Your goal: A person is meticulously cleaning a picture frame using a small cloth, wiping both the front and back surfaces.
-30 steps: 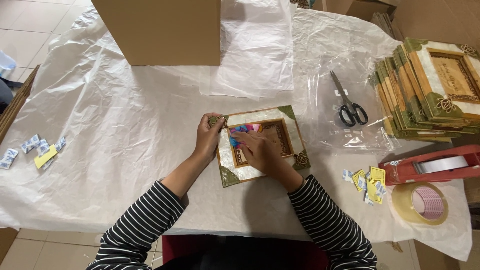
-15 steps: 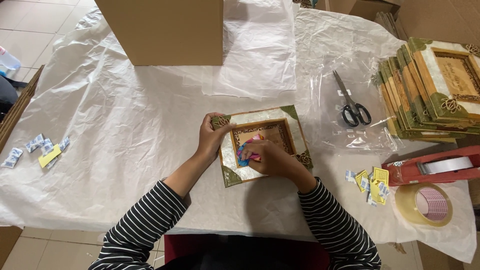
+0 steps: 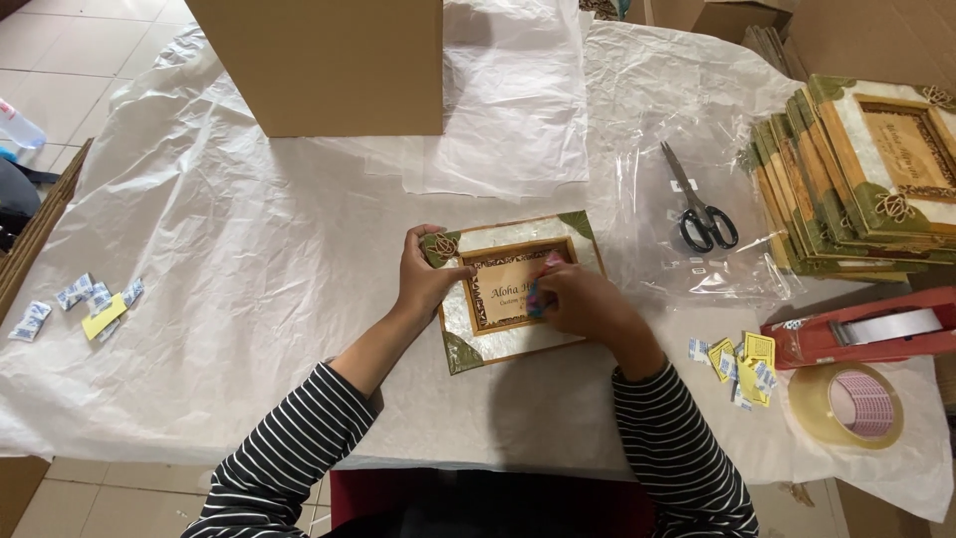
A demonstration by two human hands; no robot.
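Note:
A decorated picture frame [image 3: 503, 339] with green corners and a brown inner border lies flat on the white paper in front of me. My left hand [image 3: 426, 274] grips its left edge and holds it down. My right hand [image 3: 583, 299] rests on the frame's right half, fingers closed on a small colourful cloth or pad [image 3: 543, 289] pressed on the frame's middle panel. Most of that small item is hidden under my fingers.
A stack of similar frames [image 3: 866, 179] stands at the right. Black-handled scissors [image 3: 702, 214] lie on clear plastic wrap. A red tape dispenser [image 3: 861, 334], a tape roll [image 3: 846, 403], small packets [image 3: 742, 364], more packets [image 3: 85, 304] at left, and a cardboard box [image 3: 319, 65] behind.
My right hand has slid rightward and down across the frame's middle, uncovering the printed panel. The left hand keeps its hold on the frame's left edge.

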